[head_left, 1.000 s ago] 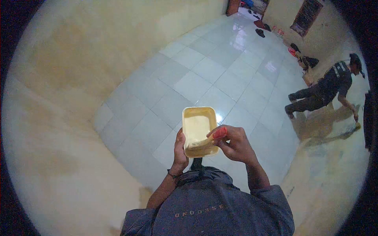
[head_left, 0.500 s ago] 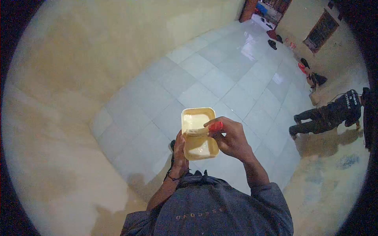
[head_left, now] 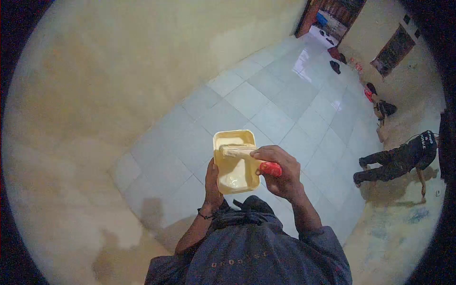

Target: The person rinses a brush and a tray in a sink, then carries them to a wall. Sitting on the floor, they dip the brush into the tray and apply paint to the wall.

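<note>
Tub [head_left: 233, 136] rests against the left hand [head_left: 213, 184], which clasps its side; right hand [head_left: 283, 174] pinches the brush [head_left: 236, 151], whose head reaches over the tub between both hands

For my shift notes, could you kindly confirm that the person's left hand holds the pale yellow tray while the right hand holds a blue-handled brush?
Not quite: the brush has a red handle, not a blue one, as the head view shows. The left hand does hold the pale yellow tray, and the right hand holds the brush.
</note>
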The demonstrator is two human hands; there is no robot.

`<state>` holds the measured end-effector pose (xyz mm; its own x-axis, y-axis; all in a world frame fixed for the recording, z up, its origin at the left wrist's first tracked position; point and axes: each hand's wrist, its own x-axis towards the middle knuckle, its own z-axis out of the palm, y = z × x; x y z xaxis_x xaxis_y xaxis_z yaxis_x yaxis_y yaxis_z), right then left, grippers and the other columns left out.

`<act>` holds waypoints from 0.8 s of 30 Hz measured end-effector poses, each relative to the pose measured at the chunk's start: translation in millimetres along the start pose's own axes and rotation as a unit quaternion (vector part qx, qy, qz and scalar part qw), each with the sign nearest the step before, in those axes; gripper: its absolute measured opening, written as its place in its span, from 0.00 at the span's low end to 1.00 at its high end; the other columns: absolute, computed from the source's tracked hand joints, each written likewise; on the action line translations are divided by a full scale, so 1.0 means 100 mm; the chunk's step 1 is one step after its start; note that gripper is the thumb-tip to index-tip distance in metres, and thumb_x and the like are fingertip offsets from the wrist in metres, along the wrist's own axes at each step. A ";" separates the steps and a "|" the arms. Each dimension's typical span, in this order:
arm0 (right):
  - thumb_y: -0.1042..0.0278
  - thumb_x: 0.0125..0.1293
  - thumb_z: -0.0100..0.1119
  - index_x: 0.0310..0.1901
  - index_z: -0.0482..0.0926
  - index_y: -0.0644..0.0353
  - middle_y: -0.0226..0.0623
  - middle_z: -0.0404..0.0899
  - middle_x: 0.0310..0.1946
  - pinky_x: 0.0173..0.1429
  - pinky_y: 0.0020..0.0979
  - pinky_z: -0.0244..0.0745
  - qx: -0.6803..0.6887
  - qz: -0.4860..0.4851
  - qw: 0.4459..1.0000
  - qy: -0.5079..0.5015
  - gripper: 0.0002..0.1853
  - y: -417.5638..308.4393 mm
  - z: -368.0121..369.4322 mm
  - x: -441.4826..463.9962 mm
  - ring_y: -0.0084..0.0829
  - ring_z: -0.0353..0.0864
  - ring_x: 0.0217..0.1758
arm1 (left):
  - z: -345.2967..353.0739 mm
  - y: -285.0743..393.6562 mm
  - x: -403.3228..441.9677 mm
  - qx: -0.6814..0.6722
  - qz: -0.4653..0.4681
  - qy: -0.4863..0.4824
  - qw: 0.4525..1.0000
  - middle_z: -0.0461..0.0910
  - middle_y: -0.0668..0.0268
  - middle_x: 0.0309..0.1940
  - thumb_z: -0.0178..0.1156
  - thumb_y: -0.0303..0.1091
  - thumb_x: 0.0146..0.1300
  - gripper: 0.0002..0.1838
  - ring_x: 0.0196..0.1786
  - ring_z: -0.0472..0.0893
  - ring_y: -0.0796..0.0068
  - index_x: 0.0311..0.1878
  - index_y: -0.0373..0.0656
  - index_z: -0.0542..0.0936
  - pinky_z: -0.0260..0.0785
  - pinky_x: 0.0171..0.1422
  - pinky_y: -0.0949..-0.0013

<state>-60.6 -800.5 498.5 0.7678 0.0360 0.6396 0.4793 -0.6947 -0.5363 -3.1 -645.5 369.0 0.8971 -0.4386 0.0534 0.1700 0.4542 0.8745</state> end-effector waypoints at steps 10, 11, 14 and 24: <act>0.75 0.43 0.65 0.41 0.73 0.61 0.39 0.77 0.41 0.48 0.36 0.74 0.006 -0.064 0.994 -0.086 0.20 0.63 0.34 -0.05 0.41 0.76 0.45 | 0.02 -0.21 0.22 -0.144 -0.013 0.078 0.986 0.65 0.60 0.55 0.43 0.46 0.66 0.27 0.58 0.67 0.70 0.62 0.39 0.57 0.61 0.61 0.65; 0.74 0.44 0.64 0.41 0.72 0.62 0.40 0.77 0.41 0.48 0.37 0.74 0.012 -0.061 0.993 -0.102 0.19 0.60 0.31 0.01 0.42 0.76 0.46 | 0.05 -0.20 0.26 -0.175 -0.006 0.078 0.982 0.65 0.60 0.55 0.43 0.45 0.66 0.26 0.58 0.67 0.70 0.62 0.39 0.57 0.60 0.61 0.66; 0.73 0.45 0.64 0.41 0.72 0.62 0.40 0.76 0.41 0.48 0.37 0.74 0.031 -0.085 0.988 -0.124 0.18 0.72 0.23 0.03 0.42 0.76 0.46 | 0.14 -0.20 0.31 -0.161 0.013 0.094 0.982 0.66 0.61 0.55 0.43 0.44 0.66 0.26 0.58 0.67 0.70 0.62 0.39 0.57 0.60 0.62 0.65; 0.74 0.41 0.63 0.43 0.72 0.62 0.42 0.75 0.41 0.38 0.33 0.78 0.091 -0.124 0.975 -0.162 0.22 0.85 0.03 0.34 0.41 0.76 0.45 | 0.12 -0.24 0.72 -0.253 0.000 0.171 0.952 0.68 0.58 0.53 0.39 0.41 0.67 0.23 0.55 0.70 0.66 0.60 0.37 0.59 0.64 0.58 0.63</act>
<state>7.5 -856.3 473.6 0.6991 0.4310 0.5704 0.7115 -0.4984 -0.4954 53.1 -697.0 357.8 0.9630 -0.1991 -0.1815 0.2662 0.8076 0.5262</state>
